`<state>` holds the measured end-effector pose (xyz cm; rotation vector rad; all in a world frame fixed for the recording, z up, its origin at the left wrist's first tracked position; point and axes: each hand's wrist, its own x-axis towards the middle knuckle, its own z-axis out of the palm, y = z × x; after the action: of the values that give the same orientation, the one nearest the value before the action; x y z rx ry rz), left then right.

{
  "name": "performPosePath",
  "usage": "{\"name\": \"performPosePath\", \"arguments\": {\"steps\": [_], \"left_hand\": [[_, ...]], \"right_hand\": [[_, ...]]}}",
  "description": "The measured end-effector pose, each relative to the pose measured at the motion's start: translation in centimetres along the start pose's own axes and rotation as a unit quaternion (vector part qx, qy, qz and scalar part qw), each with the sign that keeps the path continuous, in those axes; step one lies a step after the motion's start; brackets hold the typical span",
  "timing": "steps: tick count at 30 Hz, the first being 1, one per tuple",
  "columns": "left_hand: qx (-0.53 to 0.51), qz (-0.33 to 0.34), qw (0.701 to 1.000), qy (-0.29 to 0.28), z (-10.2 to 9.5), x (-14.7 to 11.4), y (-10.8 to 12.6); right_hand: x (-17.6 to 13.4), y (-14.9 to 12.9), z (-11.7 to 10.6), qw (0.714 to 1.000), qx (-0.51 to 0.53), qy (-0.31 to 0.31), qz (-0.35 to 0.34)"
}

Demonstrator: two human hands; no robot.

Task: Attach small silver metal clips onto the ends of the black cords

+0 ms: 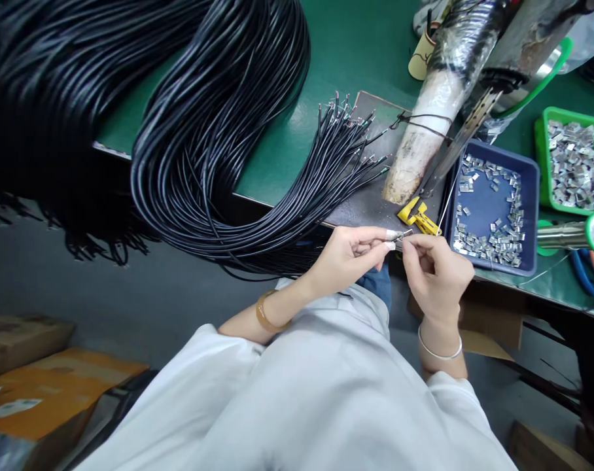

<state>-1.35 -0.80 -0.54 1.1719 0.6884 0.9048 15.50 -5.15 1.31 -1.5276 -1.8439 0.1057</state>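
Above the table's front edge, my left hand pinches the end of a black cable between thumb and fingers, with short thin wires sticking out at the tips. My right hand meets it fingertip to fingertip, thumb and forefinger pinched at those wires. Whatever lies between the right fingertips is too small to make out. Just behind the hands is a yellow plastic clip. To the left, a thick bundle of black cables curves over the table edge, its stripped ends fanned out on a dark board.
Right of my hands stands a blue tray with small metal pieces; a green tray holds more. A plastic-wrapped tube and a slotted metal nozzle slant down close behind. Cardboard boxes lie at lower left.
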Motion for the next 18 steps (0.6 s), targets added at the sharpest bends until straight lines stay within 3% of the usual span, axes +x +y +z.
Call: {"name": "performPosePath", "arguments": {"steps": [4, 6, 8, 13, 15, 18], "left_hand": [[0.176, 0.193, 0.964, 0.059, 0.3, 0.0, -0.5], [0.215, 0.252, 0.941, 0.073, 0.4, 0.2, -0.6], [0.225, 0.269, 0.933, 0.084, 0.5, 0.5, -0.7], [0.187, 0.204, 0.953, 0.124, 0.8, 1.2, -0.6], [0.132, 0.142, 0.972, 0.131, 0.8, 1.5, -0.5], [0.021, 0.064, 0.991, 0.114, 0.8, 2.0, -0.2]], "right_hand": [[-0.2, 0.2, 0.5, 0.98, 0.162, -0.038, 0.108], [-0.2, 0.3, 0.7, 0.973, 0.195, -0.014, 0.122], [-0.1, 0.4, 0.9, 0.971, 0.197, 0.044, 0.128], [0.4, 0.3, 1.1, 0.93, 0.252, 0.25, 0.093], [0.4, 0.3, 1.1, 0.933, 0.225, 0.268, 0.083], [0.1, 0.3, 1.3, 0.967, 0.112, 0.223, 0.048]]}}
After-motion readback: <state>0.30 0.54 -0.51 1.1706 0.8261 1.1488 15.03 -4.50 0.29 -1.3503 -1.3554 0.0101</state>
